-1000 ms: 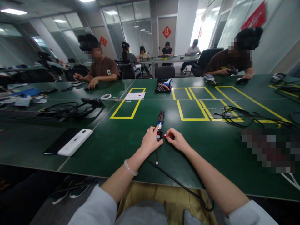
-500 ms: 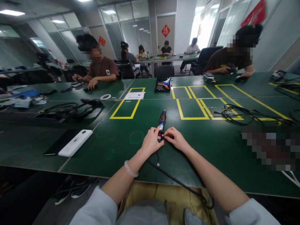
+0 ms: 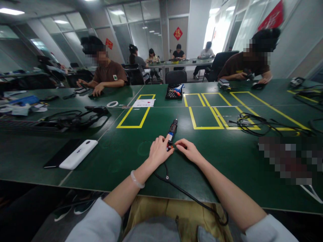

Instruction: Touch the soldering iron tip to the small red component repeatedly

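Note:
A slim, dark power tool (image 3: 173, 128), apparently an electric screwdriver with its inside exposed, lies on the green table, tip pointing away from me. A blue and silver section shows along its middle, with small red and black parts at the near end. My left hand (image 3: 159, 150) is closed around that near end, fingers over the top and thumb along the near side, partly hiding it. Just to the right, my right hand (image 3: 188, 150) holds its bent fingers slightly apart, with a small gap to the tool. A black cord (image 3: 188, 194) with a ring terminal (image 3: 167, 177) trails toward my lap.
A white phone-like slab (image 3: 78, 154) lies left beside a black flat panel (image 3: 62, 153). Ahead are yellow tape outlines, a paper sheet (image 3: 143, 103) and a black tray (image 3: 173, 93) of tools. Coiled cables (image 3: 248, 124) lie right. Two people sit across the table.
My right fingertips have drawn back from the tool's near end. The tool has tilted slightly and shifted a little left with my left hand; the view has shifted slightly too.

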### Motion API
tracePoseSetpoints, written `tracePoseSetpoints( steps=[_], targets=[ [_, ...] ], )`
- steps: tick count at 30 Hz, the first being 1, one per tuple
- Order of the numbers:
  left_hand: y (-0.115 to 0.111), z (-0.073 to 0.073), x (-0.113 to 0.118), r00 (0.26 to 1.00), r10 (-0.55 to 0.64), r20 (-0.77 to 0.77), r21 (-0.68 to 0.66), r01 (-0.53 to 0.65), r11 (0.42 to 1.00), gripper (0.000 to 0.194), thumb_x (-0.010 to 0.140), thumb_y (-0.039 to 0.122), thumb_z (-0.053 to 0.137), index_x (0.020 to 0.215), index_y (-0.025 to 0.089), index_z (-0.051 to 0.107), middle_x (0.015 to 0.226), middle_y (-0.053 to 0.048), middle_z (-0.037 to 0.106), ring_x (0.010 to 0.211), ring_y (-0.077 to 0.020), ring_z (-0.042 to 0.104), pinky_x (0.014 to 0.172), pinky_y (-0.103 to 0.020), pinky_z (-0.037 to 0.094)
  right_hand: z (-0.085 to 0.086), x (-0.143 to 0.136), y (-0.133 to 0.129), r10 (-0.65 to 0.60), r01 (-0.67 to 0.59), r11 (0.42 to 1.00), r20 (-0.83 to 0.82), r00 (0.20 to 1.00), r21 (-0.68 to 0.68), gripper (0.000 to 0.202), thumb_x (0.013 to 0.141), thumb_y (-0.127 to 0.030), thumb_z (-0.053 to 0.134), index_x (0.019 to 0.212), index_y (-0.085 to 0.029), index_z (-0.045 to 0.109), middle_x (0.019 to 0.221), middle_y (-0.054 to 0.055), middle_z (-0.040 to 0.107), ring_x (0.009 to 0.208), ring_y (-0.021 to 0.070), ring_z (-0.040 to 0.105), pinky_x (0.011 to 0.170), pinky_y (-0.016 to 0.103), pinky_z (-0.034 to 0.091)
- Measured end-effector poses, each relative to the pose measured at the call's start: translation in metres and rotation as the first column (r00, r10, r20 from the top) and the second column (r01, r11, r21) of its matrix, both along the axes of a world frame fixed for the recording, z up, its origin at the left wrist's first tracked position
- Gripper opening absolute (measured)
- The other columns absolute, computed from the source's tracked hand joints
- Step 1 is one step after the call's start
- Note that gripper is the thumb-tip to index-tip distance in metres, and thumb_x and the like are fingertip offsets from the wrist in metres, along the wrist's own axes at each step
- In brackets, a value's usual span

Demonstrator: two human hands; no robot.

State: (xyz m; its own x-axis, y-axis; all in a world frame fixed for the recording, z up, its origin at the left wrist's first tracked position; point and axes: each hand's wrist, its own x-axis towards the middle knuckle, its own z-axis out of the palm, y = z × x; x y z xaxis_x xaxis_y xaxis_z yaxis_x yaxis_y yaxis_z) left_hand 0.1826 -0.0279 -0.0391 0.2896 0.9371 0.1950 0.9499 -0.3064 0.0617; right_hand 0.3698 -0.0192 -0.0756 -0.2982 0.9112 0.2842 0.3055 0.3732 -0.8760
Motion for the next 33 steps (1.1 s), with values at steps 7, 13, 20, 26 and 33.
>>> tracePoseSetpoints(
  steps=[7, 13, 20, 26, 33],
  targets=[
    [-0.003, 0.005, -0.074, 0.992, 0.083, -0.093, 0.005, -0.083, 0.997, 0.068, 0.085, 0.054, 0.047, 0.145, 0.026, 0.032, 0.116, -0.012, 0.05, 0.098, -0.026, 0.051, 0.082, -0.035, 0.041, 0.001, 0.002, 0.0, 0.035, -0.033, 0.999, 0.053, 0.998, -0.034, 0.021, 0.089, -0.035, 0.054, 0.095, -0.019, 0.066, 0.084, 0.002, 0.066, 0.074, 0.0152, 0.058, 0.07, 0.027, 0.045],
    [0.005, 0.007, -0.163, 0.95, 0.271, -0.156, -0.048, -0.281, 0.958, 0.07, 0.086, 0.06, 0.036, 0.145, 0.022, 0.034, 0.123, -0.015, 0.048, 0.104, -0.0299, 0.051, 0.089, -0.039, 0.041, 0.002, 0.002, 0.0, 0.032, -0.029, 0.999, 0.059, 0.998, -0.045, 0.021, 0.088, -0.034, 0.054, 0.094, -0.017, 0.066, 0.081, 0.002, 0.066, 0.072, 0.0148, 0.058, 0.068, 0.027, 0.044],
    [0.018, -0.002, -0.264, 0.897, 0.416, -0.153, -0.1, -0.433, 0.896, 0.078, 0.083, 0.064, 0.035, 0.146, 0.018, 0.032, 0.129, -0.018, 0.045, 0.116, -0.034, 0.047, 0.095, -0.041, 0.038, -0.001, 0.003, 0.0, 0.037, -0.035, 0.999, 0.079, 0.996, -0.031, 0.02, 0.088, -0.033, 0.055, 0.093, -0.018, 0.067, 0.081, 0.002, 0.065, 0.072, 0.0145, 0.057, 0.068, 0.026, 0.044],
    [0.014, 0.009, -0.287, 0.868, 0.475, -0.146, -0.074, -0.488, 0.87, 0.077, 0.083, 0.064, 0.035, 0.141, 0.014, 0.039, 0.126, -0.022, 0.05, 0.114, -0.0374, 0.049, 0.09, -0.044, 0.04, 0.001, 0.002, 0.0, 0.037, -0.035, 0.999, 0.086, 0.996, -0.029, 0.018, 0.088, -0.031, 0.055, 0.091, -0.018, 0.066, 0.081, 0.002, 0.065, 0.072, 0.0147, 0.057, 0.068, 0.027, 0.043],
    [-0.002, 0.025, -0.249, 0.825, 0.552, -0.125, 0.105, -0.542, 0.834, 0.05, 0.087, 0.051, 0.032, 0.102, 0.014, 0.062, 0.103, -0.018, 0.063, 0.09, -0.0351, 0.059, 0.074, -0.043, 0.044, 0.0, 0.002, -0.001, 0.041, -0.039, 0.999, 0.083, 0.996, -0.021, 0.018, 0.088, -0.031, 0.055, 0.091, -0.018, 0.067, 0.082, 0.002, 0.066, 0.072, 0.0147, 0.058, 0.068, 0.027, 0.044]
  ],
)
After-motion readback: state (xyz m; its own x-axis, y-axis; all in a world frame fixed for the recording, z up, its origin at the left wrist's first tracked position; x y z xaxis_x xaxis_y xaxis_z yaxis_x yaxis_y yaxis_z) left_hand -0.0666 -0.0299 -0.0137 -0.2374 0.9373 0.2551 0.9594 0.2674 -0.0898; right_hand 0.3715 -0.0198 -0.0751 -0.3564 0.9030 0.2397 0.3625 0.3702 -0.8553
